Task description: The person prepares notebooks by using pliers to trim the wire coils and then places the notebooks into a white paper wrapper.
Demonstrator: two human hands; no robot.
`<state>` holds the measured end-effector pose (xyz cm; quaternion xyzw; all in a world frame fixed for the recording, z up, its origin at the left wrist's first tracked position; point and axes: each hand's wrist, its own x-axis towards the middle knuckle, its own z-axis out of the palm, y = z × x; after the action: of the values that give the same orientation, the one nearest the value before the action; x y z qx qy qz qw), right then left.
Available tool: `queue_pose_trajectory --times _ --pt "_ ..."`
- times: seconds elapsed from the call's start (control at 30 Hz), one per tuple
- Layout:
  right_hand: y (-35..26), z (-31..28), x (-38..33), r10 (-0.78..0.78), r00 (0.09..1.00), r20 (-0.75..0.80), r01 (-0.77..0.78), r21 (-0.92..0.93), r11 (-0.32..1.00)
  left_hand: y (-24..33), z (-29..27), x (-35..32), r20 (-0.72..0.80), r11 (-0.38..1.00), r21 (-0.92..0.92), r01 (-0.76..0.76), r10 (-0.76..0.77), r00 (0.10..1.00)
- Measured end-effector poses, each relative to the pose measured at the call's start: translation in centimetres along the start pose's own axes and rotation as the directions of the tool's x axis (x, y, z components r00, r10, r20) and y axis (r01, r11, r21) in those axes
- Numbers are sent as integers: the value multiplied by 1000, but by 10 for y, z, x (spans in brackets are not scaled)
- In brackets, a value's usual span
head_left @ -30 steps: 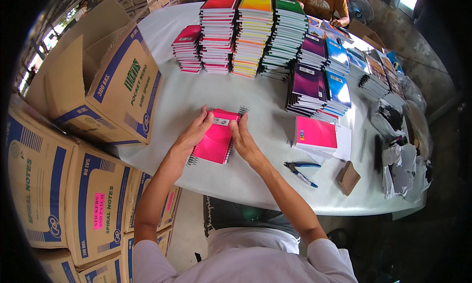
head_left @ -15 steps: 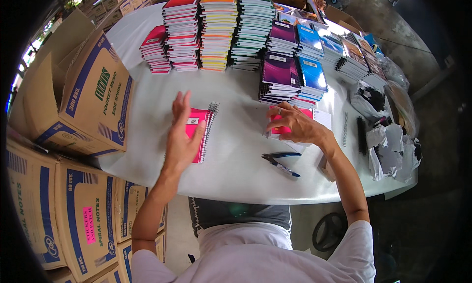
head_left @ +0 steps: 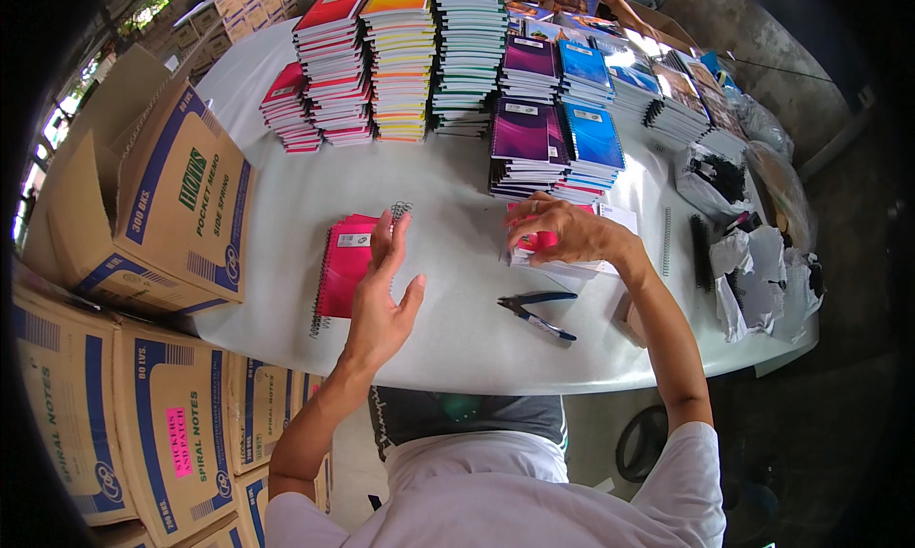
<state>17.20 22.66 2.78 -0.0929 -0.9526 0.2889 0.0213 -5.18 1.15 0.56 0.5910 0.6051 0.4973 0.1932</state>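
Note:
A small pile of pink spiral notebooks lies on the left part of the table, with wire coils showing at its lower left and upper right. My left hand is raised at the pile's right edge, fingers stretched and thumb apart, holding nothing. To the right, my right hand arches over a stack of pink-covered booklets, fingers curved and spread at its left edge. Pink cover shows between finger and thumb; exact fingertip contact is partly hidden. Blue-handled cutting pliers lie open nearer me.
Tall stacks of red, yellow and green notebooks line the back, with purple and blue ones beside them. A carton stands left. Bags of black coils sit right. Another person's arm reaches in behind.
My left hand has shifted from the left side of the pink notebooks to their right side, uncovering more of them. The right hand stays over its stack. The view has shifted slightly.

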Motion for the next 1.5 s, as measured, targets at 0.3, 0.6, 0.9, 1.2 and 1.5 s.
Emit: queue_pose_trajectory --times 0.3,0.6,0.9,1.2,1.5 --pt "3 -4 -8 3 998 -70 3 87 996 -3 28 1 259 819 -469 330 -229 938" --pt "4 -4 -10 -15 996 -87 24 100 995 -2 44 9 348 707 -564 426 -264 899" --pt "4 -1 -6 -24 1000 -21 24 20 1000 -5 44 10 394 648 -577 497 -311 865" --pt "7 0 -7 -36 998 -57 39 65 997 -10 43 8 384 609 -602 516 -345 856" --pt "-9 8 -14 95 914 -393 -73 71 995 -6 51 21 487 454 -681 575 -305 818"
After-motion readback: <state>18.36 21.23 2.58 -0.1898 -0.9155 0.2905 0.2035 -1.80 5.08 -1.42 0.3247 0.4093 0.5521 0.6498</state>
